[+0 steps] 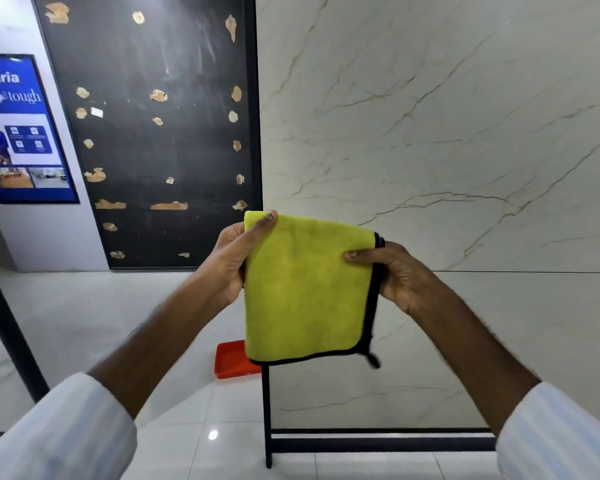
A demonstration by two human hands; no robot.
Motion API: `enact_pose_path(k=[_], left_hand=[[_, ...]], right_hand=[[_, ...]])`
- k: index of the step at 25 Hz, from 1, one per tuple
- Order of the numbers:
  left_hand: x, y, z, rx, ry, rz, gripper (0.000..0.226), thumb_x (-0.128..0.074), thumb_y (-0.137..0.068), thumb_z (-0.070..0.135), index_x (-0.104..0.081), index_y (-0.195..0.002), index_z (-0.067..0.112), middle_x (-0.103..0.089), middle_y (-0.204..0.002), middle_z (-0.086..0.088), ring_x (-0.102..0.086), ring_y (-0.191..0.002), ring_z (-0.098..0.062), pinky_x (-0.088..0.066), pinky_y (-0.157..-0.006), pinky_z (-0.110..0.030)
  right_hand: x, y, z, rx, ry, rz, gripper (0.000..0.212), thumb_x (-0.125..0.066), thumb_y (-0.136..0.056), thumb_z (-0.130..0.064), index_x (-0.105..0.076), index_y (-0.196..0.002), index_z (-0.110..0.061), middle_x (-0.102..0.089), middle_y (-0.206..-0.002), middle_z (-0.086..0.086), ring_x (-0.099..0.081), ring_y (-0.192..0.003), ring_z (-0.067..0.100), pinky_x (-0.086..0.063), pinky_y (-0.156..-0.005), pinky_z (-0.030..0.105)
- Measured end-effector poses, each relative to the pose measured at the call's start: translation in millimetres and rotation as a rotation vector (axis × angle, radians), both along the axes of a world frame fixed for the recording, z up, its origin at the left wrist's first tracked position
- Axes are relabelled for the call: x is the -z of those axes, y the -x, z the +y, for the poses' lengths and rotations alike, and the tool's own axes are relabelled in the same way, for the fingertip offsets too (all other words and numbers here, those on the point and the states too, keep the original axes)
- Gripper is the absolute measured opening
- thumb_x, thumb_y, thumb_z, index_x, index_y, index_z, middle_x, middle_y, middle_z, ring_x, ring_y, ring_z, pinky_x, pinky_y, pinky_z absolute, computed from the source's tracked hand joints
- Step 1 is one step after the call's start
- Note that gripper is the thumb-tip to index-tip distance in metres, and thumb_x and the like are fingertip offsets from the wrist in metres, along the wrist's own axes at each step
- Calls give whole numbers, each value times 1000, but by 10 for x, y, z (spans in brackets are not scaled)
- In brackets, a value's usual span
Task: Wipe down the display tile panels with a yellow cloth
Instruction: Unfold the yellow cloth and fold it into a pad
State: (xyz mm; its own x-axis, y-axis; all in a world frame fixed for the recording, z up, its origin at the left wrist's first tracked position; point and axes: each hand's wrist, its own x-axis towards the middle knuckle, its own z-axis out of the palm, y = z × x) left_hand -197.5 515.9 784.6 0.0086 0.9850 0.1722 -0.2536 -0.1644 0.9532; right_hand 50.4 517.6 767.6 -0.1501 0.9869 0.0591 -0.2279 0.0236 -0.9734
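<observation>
yellow microfibre cloth, black-edged and folded, hangs in the air at the centre of view, held up by both hands. the left hand pinches its 10 o'clock corner and the right hand pinches its 2 o'clock edge. it touches neither the white marble-look tile panel at 1 o'clock nor the black panel at 11 o'clock, which shows tan blotches. the wiping looks not yet begun, with both panels left to do.
</observation>
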Motion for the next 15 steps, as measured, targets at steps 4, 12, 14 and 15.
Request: enact_pose_path(k=[4, 12, 14, 15], left_hand=[[-102, 11, 78, -12, -29, 26, 19, -77, -90, 36, -72, -93, 17, -79, -92, 0, -75, -89, -17, -63, -84, -41], [-12, 105, 164, 89, -155, 324, 29, -77, -90, 24, -74, -116, 12, -79, -113, 1, -75, -107, -14, -61, -94, -29], [-48, 73, 175, 67, -189, 289, 24, -78, -90, 20, -75, -112, 14, -80, -107, 4, -75, -102, -10, -60, -88, -23], [-47, 59, 188, 51, -209, 299, 21, -78, -90, 19, -75, -110, 14, -80, -104, 5, -75, -99, -7, -59, -85, -20]], right_hand=[[-252, -75, -99, 84, -109, 72, 38, -81, -72, -9, -75, -110, -5, -79, -107, 14, -78, -92, 30, -63, -68, 37], [-268, -144, -28, 275, -176, 70, 18, -85, -76, -7, -74, -90, -13, -79, -86, 4, -76, -75, 19, -60, -60, 29], [-251, -144, -2, 279, -188, 55, 16, -83, -81, -5, -74, -93, -12, -79, -84, 2, -76, -73, 16, -59, -59, 26], [-265, -147, 3, 281, -198, 46, 16, -82, -81, -5, -74, -93, -12, -79, -84, 1, -76, -73, 15, -59, -59, 26]])
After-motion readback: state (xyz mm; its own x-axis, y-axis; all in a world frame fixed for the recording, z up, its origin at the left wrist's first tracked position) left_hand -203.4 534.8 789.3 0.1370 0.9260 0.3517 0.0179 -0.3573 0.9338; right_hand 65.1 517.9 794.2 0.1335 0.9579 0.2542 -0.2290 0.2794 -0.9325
